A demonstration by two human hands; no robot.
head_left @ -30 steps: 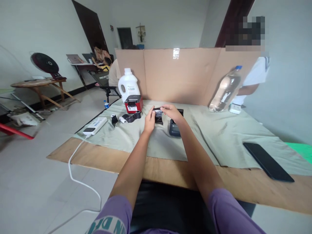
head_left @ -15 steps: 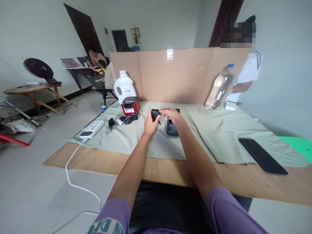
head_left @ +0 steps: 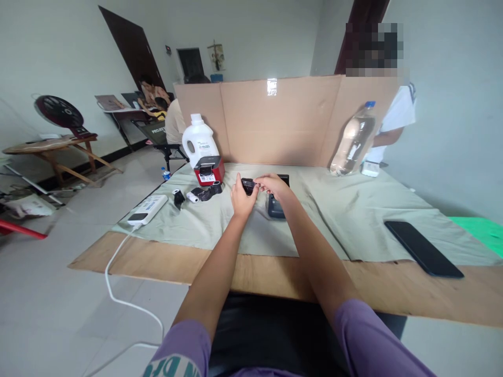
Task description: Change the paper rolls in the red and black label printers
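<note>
1. The left hand point(head_left: 240, 198) cups a small black glossy plastic part point(head_left: 248, 185) from the near side, its thumb raised along the part's left edge and its fingers curled under it
2. The right hand point(head_left: 272, 183) meets it from the right, with thumb and forefinger pinching the part's right end; the other fingers are folded in
3. The part is held just above the pale green cloth point(head_left: 346, 209) that covers the middle of the brown board table point(head_left: 165, 259), nearer the far edge than the near one
4. A small dark grey box-shaped device point(head_left: 275, 207) lies on the cloth just right of the hands, partly hidden by the right wrist
5. Toward the far left corner stand a white plastic jug point(head_left: 199, 140) and, in front of it, a red and black label printer point(head_left: 208, 170); small black and white rolls point(head_left: 200, 194) lie beside it
6. A white power strip point(head_left: 147, 208) lies at the left edge, its cable hanging off
7. A clear plastic water bottle point(head_left: 353, 141) leans at the far right corner against a brown cardboard screen point(head_left: 283, 120)
8. A black flat phone point(head_left: 422, 247) lies near the right edge
</note>
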